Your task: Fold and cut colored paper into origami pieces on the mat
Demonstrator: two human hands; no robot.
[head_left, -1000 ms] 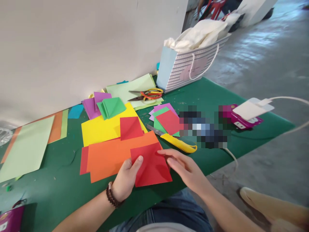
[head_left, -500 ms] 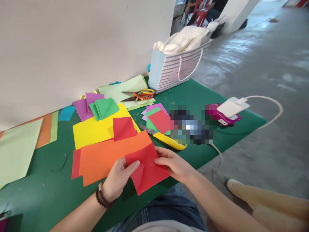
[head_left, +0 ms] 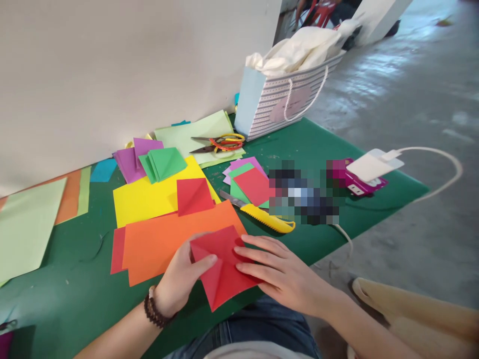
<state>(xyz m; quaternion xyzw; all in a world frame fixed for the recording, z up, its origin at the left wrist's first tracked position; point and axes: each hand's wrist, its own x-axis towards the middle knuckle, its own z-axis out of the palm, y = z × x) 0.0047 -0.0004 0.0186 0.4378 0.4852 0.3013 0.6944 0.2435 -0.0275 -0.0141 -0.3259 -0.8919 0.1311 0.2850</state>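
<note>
A red square of paper (head_left: 220, 267) with diagonal creases lies at the near edge of the green mat (head_left: 75, 289), partly over an orange sheet (head_left: 164, 239). My left hand (head_left: 179, 279), with a bead bracelet at the wrist, grips its left side, thumb on top. My right hand (head_left: 273, 269) lies on its right half, fingers stretched flat and pressing the paper down.
Yellow sheet (head_left: 145, 197) with a folded red square (head_left: 193, 195) and green pieces (head_left: 164, 163) behind. Yellow utility knife (head_left: 262, 218), scissors (head_left: 219, 143), purple squares (head_left: 130, 159), a striped gift bag (head_left: 284, 97), a charger with cable (head_left: 368, 167). Wall at left.
The red square has been folded further and turned slightly. My right hand went from pinching its right corner to lying flat across it; my left hand kept its grip.
</note>
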